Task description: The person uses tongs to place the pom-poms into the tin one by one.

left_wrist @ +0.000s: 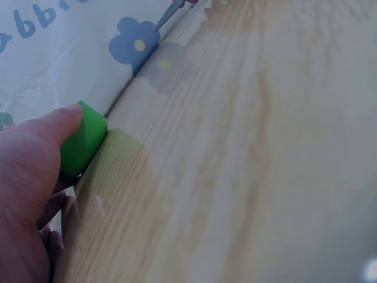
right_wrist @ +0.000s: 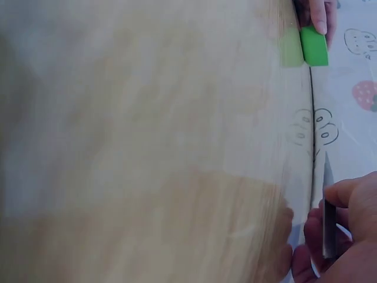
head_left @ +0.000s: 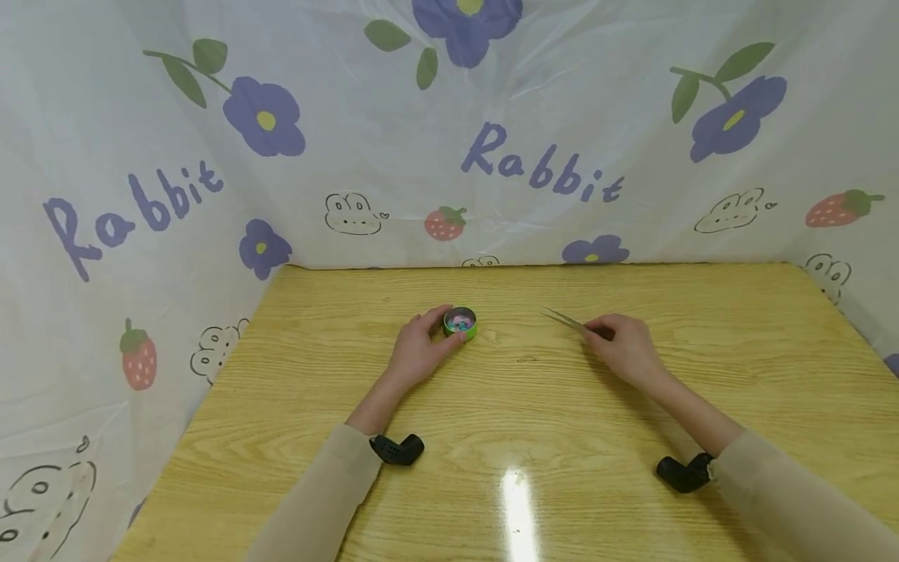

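Observation:
A small round green tin (head_left: 471, 334) stands on the wooden table, its top uncovered, with little pink, purple and blue pieces (head_left: 460, 321) inside. My left hand (head_left: 416, 347) grips the tin from its left side, thumb at the near wall and fingers behind. In the left wrist view the thumb lies against the green wall (left_wrist: 87, 138). To the right, my right hand (head_left: 628, 349) pinches a pair of metal tweezers (head_left: 564, 318) between thumb and fingers. The tweezers' tips point left toward the tin, slightly parted, with nothing between them.
The wooden table (head_left: 449, 437) reaches back to a white cloth (head_left: 393, 140) printed with flowers, rabbits and strawberries, which also hangs along the sides. A black wrist device (head_left: 397, 449) is worn on the left arm, another (head_left: 684, 473) on the right.

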{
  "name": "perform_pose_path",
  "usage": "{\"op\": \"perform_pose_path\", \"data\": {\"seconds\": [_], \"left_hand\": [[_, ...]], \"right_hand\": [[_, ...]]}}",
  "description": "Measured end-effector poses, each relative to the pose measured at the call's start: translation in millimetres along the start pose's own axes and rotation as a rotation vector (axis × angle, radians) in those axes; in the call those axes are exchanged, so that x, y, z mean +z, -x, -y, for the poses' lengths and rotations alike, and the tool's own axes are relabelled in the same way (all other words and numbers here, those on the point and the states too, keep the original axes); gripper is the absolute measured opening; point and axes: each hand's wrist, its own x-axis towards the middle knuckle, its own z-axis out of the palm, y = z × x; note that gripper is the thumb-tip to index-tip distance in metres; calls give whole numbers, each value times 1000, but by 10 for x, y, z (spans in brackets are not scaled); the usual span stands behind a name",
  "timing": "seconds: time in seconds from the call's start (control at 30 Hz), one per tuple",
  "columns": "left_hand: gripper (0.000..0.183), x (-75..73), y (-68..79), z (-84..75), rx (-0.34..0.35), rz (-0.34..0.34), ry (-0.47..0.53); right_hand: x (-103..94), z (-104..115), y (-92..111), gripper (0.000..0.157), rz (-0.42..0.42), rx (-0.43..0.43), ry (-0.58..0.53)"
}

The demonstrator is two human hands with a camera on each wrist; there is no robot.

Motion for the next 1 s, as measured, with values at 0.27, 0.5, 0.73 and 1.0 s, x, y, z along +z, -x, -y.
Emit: {"op": "perform_pose_path", "data": {"seconds": [0.27, 0.5, 0.73, 1.0], "left_hand": [[62, 24, -10, -9, 2, 12, 3], [63, 27, -17, 3, -10, 6, -2], [64, 20, -19, -12, -23, 10, -3], [64, 16, -9, -9, -28, 15, -5]], "right_hand": [[-66, -134, 129, 17, -26, -10, 89], [-111, -188, 180, 18, -22, -2, 108], [-149, -214, 220, 19, -39, 3, 115], [-221, -275, 320, 19, -61, 0, 123]]}}
